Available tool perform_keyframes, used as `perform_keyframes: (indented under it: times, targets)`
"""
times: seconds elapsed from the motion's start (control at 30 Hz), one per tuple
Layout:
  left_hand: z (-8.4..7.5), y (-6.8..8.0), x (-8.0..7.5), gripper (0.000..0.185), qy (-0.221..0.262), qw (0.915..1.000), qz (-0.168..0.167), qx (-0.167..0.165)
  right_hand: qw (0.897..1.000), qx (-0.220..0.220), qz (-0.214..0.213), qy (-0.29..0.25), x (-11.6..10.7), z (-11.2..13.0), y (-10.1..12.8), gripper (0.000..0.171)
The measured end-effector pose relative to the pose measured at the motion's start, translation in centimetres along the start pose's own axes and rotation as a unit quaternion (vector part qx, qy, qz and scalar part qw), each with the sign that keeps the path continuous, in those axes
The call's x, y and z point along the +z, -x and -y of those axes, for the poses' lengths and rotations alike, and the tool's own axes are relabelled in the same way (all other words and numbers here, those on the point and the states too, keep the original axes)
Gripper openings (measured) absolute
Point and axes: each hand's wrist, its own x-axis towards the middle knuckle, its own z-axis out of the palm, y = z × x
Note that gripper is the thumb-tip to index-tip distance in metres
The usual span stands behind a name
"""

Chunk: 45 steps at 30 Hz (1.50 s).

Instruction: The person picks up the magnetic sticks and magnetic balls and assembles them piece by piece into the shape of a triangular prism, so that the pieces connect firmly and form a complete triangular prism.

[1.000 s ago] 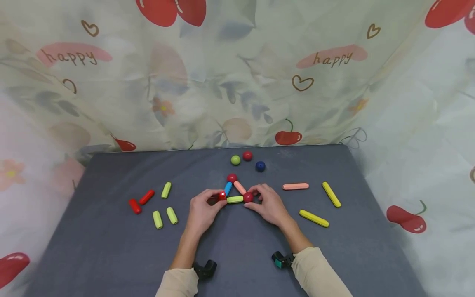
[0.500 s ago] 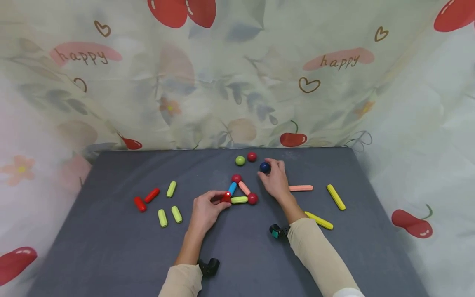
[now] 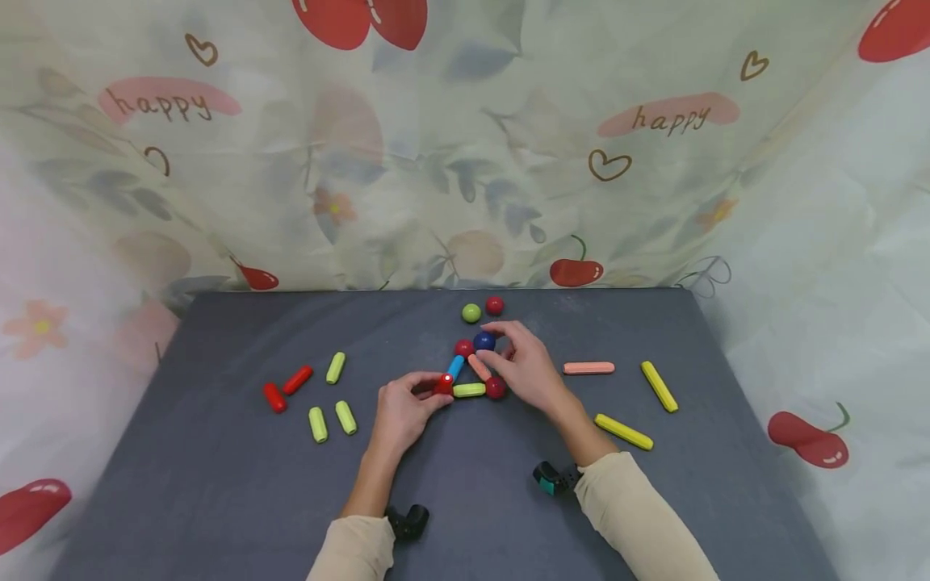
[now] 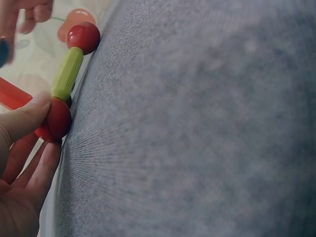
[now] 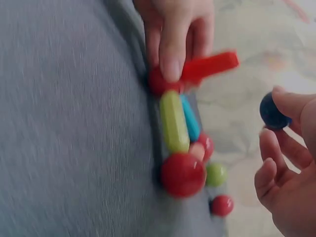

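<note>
Three red balls and three sticks form a flat triangle on the table: a light green stick (image 3: 469, 390) in front, a blue stick (image 3: 455, 369) and a pink stick (image 3: 479, 368) behind. One red ball (image 3: 496, 387) sits at the right corner, another red ball (image 3: 463, 348) at the far one. My left hand (image 3: 403, 411) pinches the left-corner red ball (image 4: 59, 121) between thumb and fingers. From that ball a red stick (image 5: 212, 65) rises upward. My right hand (image 3: 529, 367) pinches a dark blue ball (image 5: 273, 111), held up above the triangle.
Behind the triangle lie a loose green ball (image 3: 471, 313) and red ball (image 3: 495, 306). Leftward are two red sticks (image 3: 298, 380) and several light green sticks (image 3: 317, 425). On the right lie a pink stick (image 3: 588, 368) and two yellow sticks (image 3: 624, 432). A printed curtain (image 3: 407, 194) hangs behind.
My right hand has let go of the right-corner red ball, reached to the back, taken the dark blue ball and brought it left over the triangle. My left hand keeps its grip.
</note>
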Motion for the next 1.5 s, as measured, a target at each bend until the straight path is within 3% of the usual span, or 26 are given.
perform_keyframes:
  times: [0.17,0.53,0.73,0.9,1.0,1.17,1.27,1.4,1.5]
  targets:
    - [0.0,-0.2,-0.1,0.036,0.005,0.9999,-0.003,0.014,0.995,-0.062,0.061,-0.057,0.4,2.8,1.4,0.042]
    - [0.0,-0.2,-0.1,0.036,0.013,0.9991,-0.022,0.034,0.989,-0.099,0.097,-0.047,2.2,3.2,1.8,0.038]
    - [-0.2,-0.3,-0.3,0.035,0.028,0.9994,0.014,0.016,0.992,-0.057,0.095,-0.059,1.2,2.6,1.3,0.042]
    - [-0.7,-0.4,-0.8,0.038,0.053,0.9976,0.042,-0.015,0.997,-0.002,0.08,0.007,1.0,0.2,0.5,0.044]
    - [-0.8,-0.2,-0.6,0.04,0.055,0.9979,0.031,-0.012,0.995,0.015,0.085,0.04,1.4,-1.5,0.7,0.043]
    - [-0.8,0.9,-0.6,0.035,0.023,0.9994,-0.02,-0.018,0.993,0.012,0.085,0.075,1.9,-3.0,2.1,0.038]
    - [-0.9,1.7,-0.9,0.033,0.001,0.9995,0.003,-0.032,0.993,0.014,0.077,0.09,1.7,-3.4,3.0,0.036]
    - [-1.3,2.5,-0.8,0.038,-0.018,0.9969,0.068,-0.037,0.994,0.023,0.053,0.093,1.3,-3.6,3.9,0.035]
    - [-1.4,2.9,-0.5,0.042,-0.033,0.995,0.088,-0.034,0.994,0.04,0.042,0.089,1.1,-3.8,4.4,0.034]
